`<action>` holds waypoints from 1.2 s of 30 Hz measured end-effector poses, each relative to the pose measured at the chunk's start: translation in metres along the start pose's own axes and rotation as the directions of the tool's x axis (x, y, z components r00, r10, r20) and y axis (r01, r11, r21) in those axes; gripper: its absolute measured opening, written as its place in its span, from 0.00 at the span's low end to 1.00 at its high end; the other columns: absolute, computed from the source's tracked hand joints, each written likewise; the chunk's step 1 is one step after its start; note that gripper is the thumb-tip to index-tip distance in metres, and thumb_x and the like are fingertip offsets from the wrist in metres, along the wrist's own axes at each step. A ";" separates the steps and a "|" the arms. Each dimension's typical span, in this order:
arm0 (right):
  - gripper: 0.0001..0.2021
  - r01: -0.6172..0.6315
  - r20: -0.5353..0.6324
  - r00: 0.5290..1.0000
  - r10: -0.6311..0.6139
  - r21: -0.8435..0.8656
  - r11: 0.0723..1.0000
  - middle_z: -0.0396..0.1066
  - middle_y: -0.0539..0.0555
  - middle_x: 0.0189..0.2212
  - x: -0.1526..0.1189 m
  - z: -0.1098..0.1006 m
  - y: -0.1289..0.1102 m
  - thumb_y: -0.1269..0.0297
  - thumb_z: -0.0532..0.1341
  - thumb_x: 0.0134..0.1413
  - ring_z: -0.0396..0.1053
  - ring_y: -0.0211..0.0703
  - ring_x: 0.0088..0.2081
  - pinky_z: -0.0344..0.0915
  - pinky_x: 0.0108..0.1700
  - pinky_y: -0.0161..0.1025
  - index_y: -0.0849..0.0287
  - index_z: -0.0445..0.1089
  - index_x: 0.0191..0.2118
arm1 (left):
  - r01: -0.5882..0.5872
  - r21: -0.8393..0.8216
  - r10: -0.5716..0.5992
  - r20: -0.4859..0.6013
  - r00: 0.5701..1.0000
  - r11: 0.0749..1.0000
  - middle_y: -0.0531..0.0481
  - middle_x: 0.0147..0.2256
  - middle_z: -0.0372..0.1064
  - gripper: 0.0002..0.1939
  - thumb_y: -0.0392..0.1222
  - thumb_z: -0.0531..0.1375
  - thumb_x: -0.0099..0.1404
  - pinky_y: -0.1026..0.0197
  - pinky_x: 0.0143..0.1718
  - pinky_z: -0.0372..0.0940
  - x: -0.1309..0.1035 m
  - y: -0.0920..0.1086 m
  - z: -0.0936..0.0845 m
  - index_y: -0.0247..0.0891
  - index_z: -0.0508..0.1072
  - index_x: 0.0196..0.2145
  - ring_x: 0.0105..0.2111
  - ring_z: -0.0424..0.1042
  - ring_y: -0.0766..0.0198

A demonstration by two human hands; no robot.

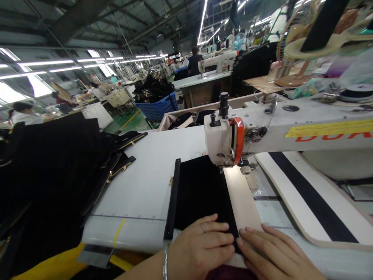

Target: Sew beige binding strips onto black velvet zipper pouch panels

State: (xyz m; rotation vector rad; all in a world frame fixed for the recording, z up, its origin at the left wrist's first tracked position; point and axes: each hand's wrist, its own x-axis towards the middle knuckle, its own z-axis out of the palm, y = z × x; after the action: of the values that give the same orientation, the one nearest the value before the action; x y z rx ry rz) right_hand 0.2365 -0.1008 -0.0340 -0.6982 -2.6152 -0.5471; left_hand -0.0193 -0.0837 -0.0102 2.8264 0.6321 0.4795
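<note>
Left hand (pixel 201 245) lies flat, fingers (pixel 217 227) spread and pressed down on the black fabric (pixel 201 190), gripping nothing; ring on one finger, bangle (pixel 165 261) at the wrist. Right hand (pixel 272 252) is also flat and open, fingertips touching the near end of the beige strip (pixel 240 198) where it meets the fabric's right edge, nothing pinched. Both hands sit side by side at the table's (pixel 145 182) near edge, fingertips almost touching each other. Fabric and strip run away from the hands to the presser foot (pixel 223 168) under the machine head (pixel 223 142); the far ends reach under the foot, whether the needle is down I cannot tell. A black bar (pixel 173 198) lies along the fabric's left edge. Judgement: this looks like guiding a seam, so keep palms flat, hold the strip edge aligned on the fabric edge, feed both layers evenly and straight toward the foot, and keep the fingers well back from the needle. Uneven pressure between the two hands would probably skew the seam. Left of the table a pile of black pieces (pixel 58 163) with gold trim; right, a beige panel (pixel 305 194) with a black stripe. Blue crate (pixel 159 109) and other workers in the background.
</note>
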 end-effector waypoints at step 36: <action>0.21 -0.450 0.182 0.892 0.413 0.281 0.848 0.64 0.54 0.54 0.023 0.026 0.029 0.61 0.54 0.62 0.62 0.46 0.54 0.63 0.54 0.47 0.54 0.59 0.60 | -0.035 0.137 0.045 -0.074 0.996 0.990 0.48 0.51 0.71 0.14 0.34 0.49 0.72 0.56 0.62 0.57 0.039 -0.069 0.002 0.34 0.70 0.51 0.54 0.65 0.65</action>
State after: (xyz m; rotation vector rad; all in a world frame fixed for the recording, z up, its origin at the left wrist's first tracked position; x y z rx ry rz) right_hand 0.2265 -0.0569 -0.0377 -1.1908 -2.4406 0.0518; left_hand -0.0115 -0.0058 -0.0204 2.9660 0.6466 0.5766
